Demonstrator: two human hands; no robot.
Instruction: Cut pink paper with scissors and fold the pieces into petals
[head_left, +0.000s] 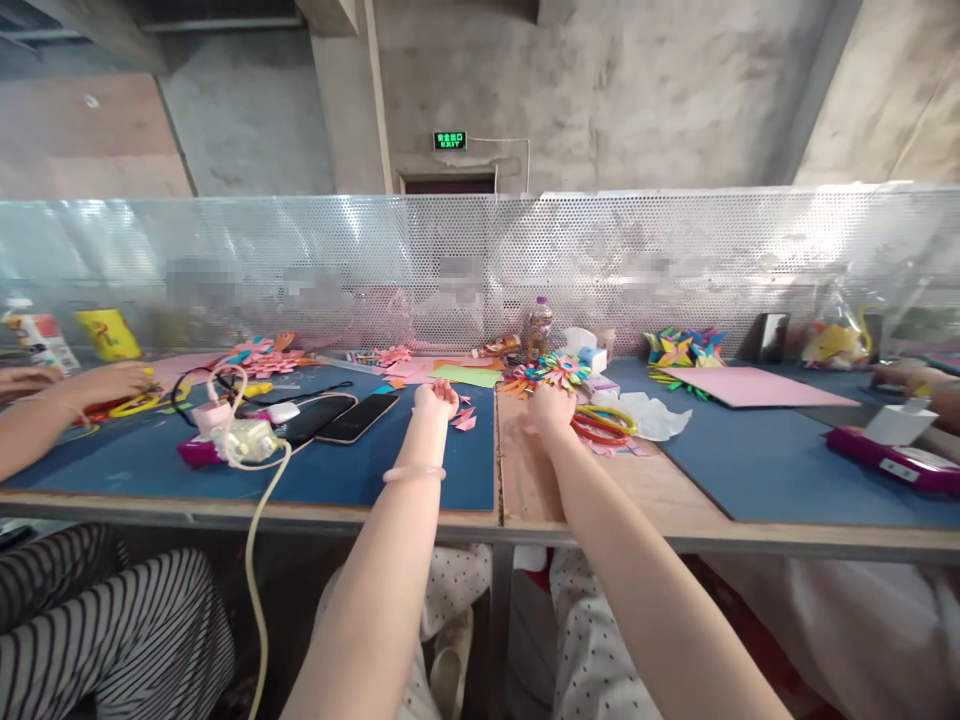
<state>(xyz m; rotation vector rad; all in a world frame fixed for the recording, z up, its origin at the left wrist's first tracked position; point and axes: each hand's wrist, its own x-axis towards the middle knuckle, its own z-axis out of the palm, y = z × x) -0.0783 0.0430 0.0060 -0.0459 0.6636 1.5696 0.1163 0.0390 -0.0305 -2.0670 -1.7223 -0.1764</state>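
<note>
Bare arms stretched across a shared desk (525,490), a person works among coloured paper beneath a lit exit sign (450,141). The right hand (553,408) rests at a multicoloured paper flower (566,372), its petals fanning out just beyond the knuckles. From where I stand the back of that hand hides the fingertips, so I cannot tell how tightly its grip is closed or whether it has hold of the flower. The left hand (437,396) hovers or rests over the blue mat (315,475) with fingers curled; whether anything sits in that grip cannot be made out either. Just beside it lie small pink paper pieces (465,420), loose and apart from any flower.

The paper work appears partway along. The multicoloured flower looks largely formed, and a cluster of pink paper flowers (262,355) farther left seems made up too, as do the spiky folded shapes (684,350) at right. Against that, a green sheet (469,376) lies flat beyond the hands, seemingly unused, and the scattered pink scraps look unjoined. Yellow and red rings (615,434) lie just right of the right hand, near crumpled white wrapping (652,415). At the far left, a co-worker's hand (116,384) is busy at the same desk.
</note>
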